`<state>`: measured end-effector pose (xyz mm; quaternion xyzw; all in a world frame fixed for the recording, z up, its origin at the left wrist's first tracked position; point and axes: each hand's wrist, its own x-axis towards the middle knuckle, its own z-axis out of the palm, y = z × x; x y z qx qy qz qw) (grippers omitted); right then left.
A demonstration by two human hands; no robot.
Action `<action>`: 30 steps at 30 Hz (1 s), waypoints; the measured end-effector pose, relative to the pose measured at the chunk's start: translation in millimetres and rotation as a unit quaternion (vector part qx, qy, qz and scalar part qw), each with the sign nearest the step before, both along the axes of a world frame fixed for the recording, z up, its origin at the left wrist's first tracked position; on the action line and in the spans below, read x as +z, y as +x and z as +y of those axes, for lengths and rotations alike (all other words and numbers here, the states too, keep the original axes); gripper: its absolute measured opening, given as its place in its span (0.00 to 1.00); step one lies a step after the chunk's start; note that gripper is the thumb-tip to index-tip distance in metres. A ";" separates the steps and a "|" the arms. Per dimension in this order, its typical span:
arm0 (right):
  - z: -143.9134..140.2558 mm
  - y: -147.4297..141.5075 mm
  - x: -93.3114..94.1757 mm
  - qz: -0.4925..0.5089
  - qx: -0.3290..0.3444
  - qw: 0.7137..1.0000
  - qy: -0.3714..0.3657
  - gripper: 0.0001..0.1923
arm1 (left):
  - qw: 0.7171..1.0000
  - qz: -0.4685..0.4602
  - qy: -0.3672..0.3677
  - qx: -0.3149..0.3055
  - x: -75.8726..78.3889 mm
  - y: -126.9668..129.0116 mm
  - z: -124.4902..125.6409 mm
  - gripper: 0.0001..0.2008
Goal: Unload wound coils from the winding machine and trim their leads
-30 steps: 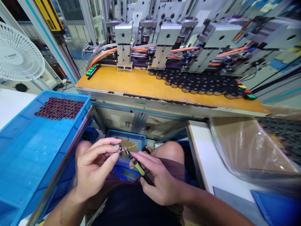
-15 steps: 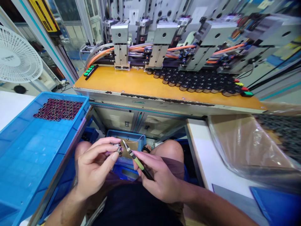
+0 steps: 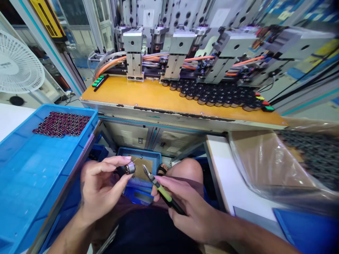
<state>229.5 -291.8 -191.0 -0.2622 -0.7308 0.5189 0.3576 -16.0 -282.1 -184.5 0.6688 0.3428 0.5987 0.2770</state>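
Note:
Between the thumb and fingers of my left hand (image 3: pixel 102 187) is a small round motor stator (image 3: pixel 130 168), with a silvery side and copper-coloured windings at its end. A thin wire seems to stick up from it. My right hand (image 3: pixel 189 204) grips a pair of cutting pliers (image 3: pixel 162 190) with green and black handles. Their pointed jaws aim up and left, a short way right of the stator and apart from it. Below both hands, a blue bin (image 3: pixel 158 158) with a piece of cardboard in it stands between the knees.
A blue tray (image 3: pixel 31 162) at left holds many small dark red and black parts (image 3: pixel 62 124). Ahead, rows of black cylindrical parts (image 3: pixel 217 94) stand on an orange bench (image 3: pixel 127 93) under machine heads. At right, a plastic-lined carton (image 3: pixel 254 155) rests on a white table (image 3: pixel 218 151).
My left hand has turned the stator so its silvery side now faces me. The pliers have moved slightly right and down, away from it. The whole view has shifted a little.

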 end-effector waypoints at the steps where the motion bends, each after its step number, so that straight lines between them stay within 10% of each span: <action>1: -0.5 -0.2 1.6 0.009 0.005 1.000 -0.002 0.42 | 1.000 0.004 0.003 -0.001 -1.2 -0.1 -0.6 0.34; 30: 3.5 -9.1 5.8 0.066 0.061 0.991 -0.099 0.33 | 0.999 -0.015 -0.031 -0.006 1.3 5.7 -7.6 0.31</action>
